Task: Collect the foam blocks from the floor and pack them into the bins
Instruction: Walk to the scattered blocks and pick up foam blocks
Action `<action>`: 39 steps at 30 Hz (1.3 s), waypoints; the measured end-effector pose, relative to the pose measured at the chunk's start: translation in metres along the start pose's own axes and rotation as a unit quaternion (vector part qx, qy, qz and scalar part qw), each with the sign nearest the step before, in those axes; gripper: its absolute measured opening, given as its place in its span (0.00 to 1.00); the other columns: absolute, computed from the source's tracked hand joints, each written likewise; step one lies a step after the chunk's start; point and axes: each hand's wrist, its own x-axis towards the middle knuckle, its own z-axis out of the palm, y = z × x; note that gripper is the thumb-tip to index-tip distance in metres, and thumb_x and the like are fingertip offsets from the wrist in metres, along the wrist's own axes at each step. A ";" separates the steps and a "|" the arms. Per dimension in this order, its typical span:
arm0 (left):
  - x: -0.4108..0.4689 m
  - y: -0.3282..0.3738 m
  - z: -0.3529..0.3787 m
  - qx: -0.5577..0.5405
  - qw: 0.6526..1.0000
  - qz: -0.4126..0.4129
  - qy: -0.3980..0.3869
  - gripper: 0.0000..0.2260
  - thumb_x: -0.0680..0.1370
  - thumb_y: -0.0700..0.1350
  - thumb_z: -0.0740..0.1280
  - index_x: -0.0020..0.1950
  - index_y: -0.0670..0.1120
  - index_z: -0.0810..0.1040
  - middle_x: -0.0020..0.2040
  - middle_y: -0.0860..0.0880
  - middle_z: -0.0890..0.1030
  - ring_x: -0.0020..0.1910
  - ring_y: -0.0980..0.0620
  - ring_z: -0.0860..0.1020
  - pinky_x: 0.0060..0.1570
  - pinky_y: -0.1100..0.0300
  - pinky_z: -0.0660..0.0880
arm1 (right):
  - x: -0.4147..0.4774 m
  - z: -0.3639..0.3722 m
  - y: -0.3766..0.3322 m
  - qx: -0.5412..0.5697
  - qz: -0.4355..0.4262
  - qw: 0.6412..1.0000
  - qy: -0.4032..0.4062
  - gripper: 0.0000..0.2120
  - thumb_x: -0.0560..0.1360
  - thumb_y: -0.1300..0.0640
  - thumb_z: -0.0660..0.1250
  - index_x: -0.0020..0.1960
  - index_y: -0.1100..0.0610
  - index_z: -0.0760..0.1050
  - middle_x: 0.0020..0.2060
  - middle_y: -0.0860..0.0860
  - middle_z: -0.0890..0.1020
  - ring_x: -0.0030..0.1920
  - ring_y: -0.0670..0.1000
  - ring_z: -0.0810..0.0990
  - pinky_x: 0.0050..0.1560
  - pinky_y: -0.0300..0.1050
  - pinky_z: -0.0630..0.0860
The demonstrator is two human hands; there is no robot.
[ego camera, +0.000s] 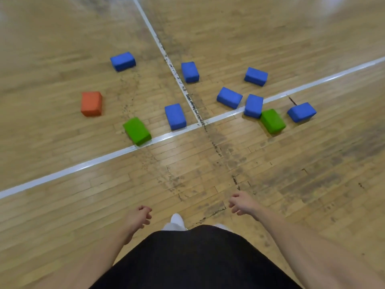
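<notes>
I look down on a wooden floor (62, 49) crossed by two white lines: a long line (83, 164) that runs from near left to far right, and a far line (158, 44) that comes down to meet it. All the foam blocks lie on the floor, well ahead of my hands.

Farthest left sits the orange block (91, 103), alone. Right of it and farther off is the far-left blue block (123, 61). Nearer, the left green block (136, 131) rests with its near corner on the long line. Just right of it lies the near blue block (175, 116), its near end touching the same line. Beyond the crossing, the middle blue block (190, 71) lies just right of the far line.

Further right, the fourth blue block (229, 97) lies just beside the fifth blue block (253, 105), which lies across the long line and meets the right green block (272, 120) at a corner. Behind them is the far-right blue block (255, 76). The last blue block (301, 112) lies farthest right, near the green one but apart from it.

Near me, my left hand (138, 216) hangs with loosely curled fingers and holds nothing. A white shoe (177, 220) shows between my hands, above a black garment (187, 257). My right hand (242, 203) is also loosely curled and holds nothing.
</notes>
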 end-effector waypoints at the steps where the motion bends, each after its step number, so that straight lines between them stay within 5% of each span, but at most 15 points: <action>1: 0.011 0.016 -0.013 0.007 1.000 0.003 0.006 0.10 0.81 0.43 0.58 0.55 0.42 0.77 0.47 0.43 0.80 0.41 0.48 0.77 0.41 0.58 0.72 | 0.011 -0.006 -0.024 -0.002 -0.003 1.000 -0.007 0.14 0.81 0.57 0.59 0.64 0.61 0.71 0.48 0.54 0.78 0.39 0.48 0.76 0.38 0.38 0.73; 13: 0.152 0.182 -0.101 -0.010 0.998 -0.014 0.052 0.10 0.82 0.43 0.57 0.57 0.43 0.77 0.49 0.43 0.80 0.47 0.47 0.78 0.41 0.59 0.73 | 0.192 -0.086 -0.218 -0.080 -0.019 0.995 -0.064 0.07 0.78 0.57 0.59 0.49 0.59 0.75 0.43 0.53 0.79 0.37 0.49 0.77 0.39 0.42 0.72; 21: 0.229 0.318 -0.155 -0.071 0.992 -0.061 0.083 0.09 0.81 0.43 0.59 0.53 0.43 0.78 0.45 0.43 0.80 0.41 0.49 0.77 0.43 0.57 0.72 | 0.290 -0.153 -0.367 -0.132 -0.032 0.986 -0.098 0.11 0.79 0.57 0.59 0.57 0.60 0.75 0.41 0.52 0.78 0.38 0.50 0.77 0.39 0.42 0.72; 25: 0.261 0.362 -0.180 -0.110 0.989 -0.054 0.086 0.09 0.81 0.43 0.60 0.52 0.43 0.79 0.45 0.44 0.80 0.42 0.49 0.78 0.44 0.57 0.72 | 0.324 -0.163 -0.437 -0.191 -0.091 0.973 -0.088 0.09 0.77 0.58 0.60 0.47 0.60 0.77 0.40 0.54 0.80 0.38 0.51 0.77 0.50 0.51 0.77; 27: 0.282 0.373 -0.195 -0.106 0.990 -0.048 0.084 0.09 0.81 0.44 0.60 0.51 0.44 0.79 0.45 0.44 0.80 0.42 0.49 0.78 0.44 0.57 0.72 | 0.338 -0.158 -0.467 -0.208 -0.112 0.967 -0.092 0.10 0.77 0.58 0.60 0.48 0.62 0.78 0.41 0.56 0.82 0.39 0.52 0.78 0.53 0.54 0.77; 31: 0.333 0.381 -0.215 -0.096 0.992 -0.037 0.075 0.10 0.80 0.43 0.60 0.51 0.42 0.80 0.44 0.45 0.80 0.41 0.50 0.78 0.42 0.59 0.71 | 0.367 -0.125 -0.520 -0.287 -0.185 0.935 -0.096 0.11 0.78 0.55 0.59 0.53 0.57 0.78 0.50 0.53 0.83 0.47 0.52 0.79 0.42 0.45 0.73; 39: 0.540 0.303 -0.205 -0.088 0.994 -0.030 0.065 0.09 0.80 0.42 0.59 0.54 0.44 0.78 0.46 0.46 0.80 0.42 0.52 0.77 0.40 0.61 0.71 | 0.525 0.033 -0.544 -0.283 -0.237 0.923 -0.106 0.13 0.78 0.55 0.61 0.58 0.58 0.77 0.54 0.54 0.81 0.56 0.55 0.77 0.55 0.48 0.74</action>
